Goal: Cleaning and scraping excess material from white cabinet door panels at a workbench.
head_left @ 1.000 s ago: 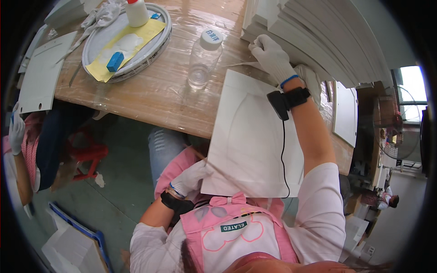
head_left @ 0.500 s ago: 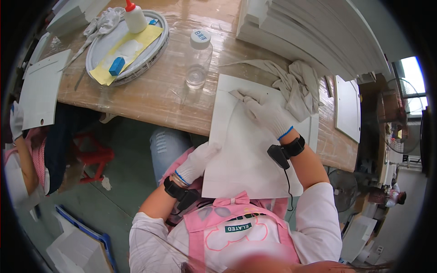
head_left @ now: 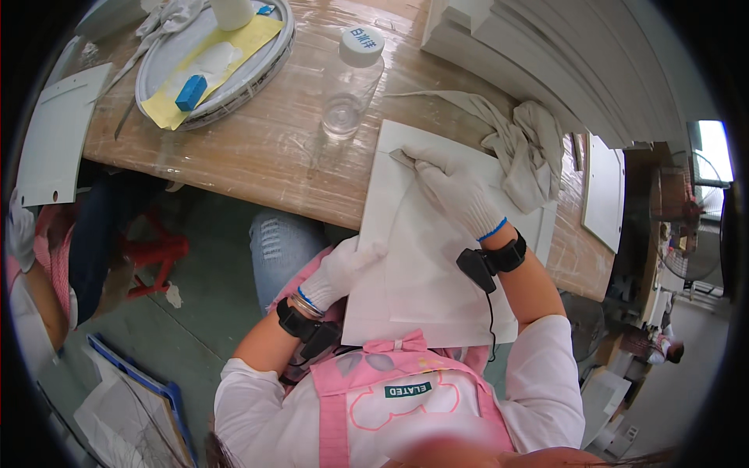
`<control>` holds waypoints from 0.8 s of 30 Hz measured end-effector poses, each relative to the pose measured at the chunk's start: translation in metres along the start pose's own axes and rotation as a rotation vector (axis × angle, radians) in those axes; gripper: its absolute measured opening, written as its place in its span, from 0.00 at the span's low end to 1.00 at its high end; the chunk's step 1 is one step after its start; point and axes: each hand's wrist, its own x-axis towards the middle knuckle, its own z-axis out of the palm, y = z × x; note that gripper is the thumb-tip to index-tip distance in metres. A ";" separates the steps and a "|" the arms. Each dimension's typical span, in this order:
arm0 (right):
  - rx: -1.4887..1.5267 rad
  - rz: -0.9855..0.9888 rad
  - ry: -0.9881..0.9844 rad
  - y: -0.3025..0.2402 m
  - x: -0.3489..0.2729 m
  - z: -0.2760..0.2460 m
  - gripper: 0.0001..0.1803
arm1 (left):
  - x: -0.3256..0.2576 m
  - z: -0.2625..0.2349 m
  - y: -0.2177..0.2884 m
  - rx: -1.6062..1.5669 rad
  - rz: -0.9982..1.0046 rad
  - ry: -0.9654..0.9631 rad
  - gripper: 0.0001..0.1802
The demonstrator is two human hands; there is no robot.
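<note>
A flat white panel (head_left: 406, 285) lies half on the table and half over my lap. My left hand (head_left: 343, 269), in a white knit glove with a blue cuff, grips its left edge, thumb on top and fingers partly hidden. My right hand (head_left: 456, 187), gloved alike, is closed over the panel's far part. From its fingertips sticks a small grey-beige flat piece (head_left: 401, 157), close to the far left corner; what it is made of I cannot make out. A crumpled beige cloth (head_left: 530, 156) lies just right of the right hand.
A clear capped bottle (head_left: 351, 90) stands beyond the panel. At the far left, a round lid (head_left: 273, 58) bears yellow paper, a blue block (head_left: 191, 92) and a white bottle. Stacked white panels (head_left: 515, 62) rise at the back right. A co-worker's gloved hand (head_left: 22, 234) shows at left.
The whole view has shifted a little. My right fingertips have slid slightly left over the panel, nearer its left edge. My left hand keeps its hold.
</note>
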 end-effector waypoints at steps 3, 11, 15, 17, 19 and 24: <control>-0.045 -0.057 0.021 -0.001 0.001 0.003 0.18 | -0.001 -0.001 -0.007 0.023 0.009 0.003 0.22; -0.051 -0.031 -0.001 -0.004 0.004 0.002 0.18 | 0.000 0.000 -0.003 0.000 0.033 -0.008 0.21; -0.119 -0.038 0.032 -0.002 0.007 0.003 0.17 | 0.000 0.000 0.001 -0.092 -0.048 -0.025 0.21; -0.140 -0.044 0.033 -0.003 0.008 0.003 0.17 | -0.001 -0.001 0.002 -0.071 -0.058 -0.016 0.21; -0.135 -0.037 0.036 -0.006 0.007 0.002 0.18 | -0.002 -0.001 0.005 -0.002 -0.035 -0.010 0.21; -0.134 -0.097 0.050 0.001 0.007 0.003 0.18 | -0.001 -0.001 -0.010 0.056 0.063 -0.012 0.21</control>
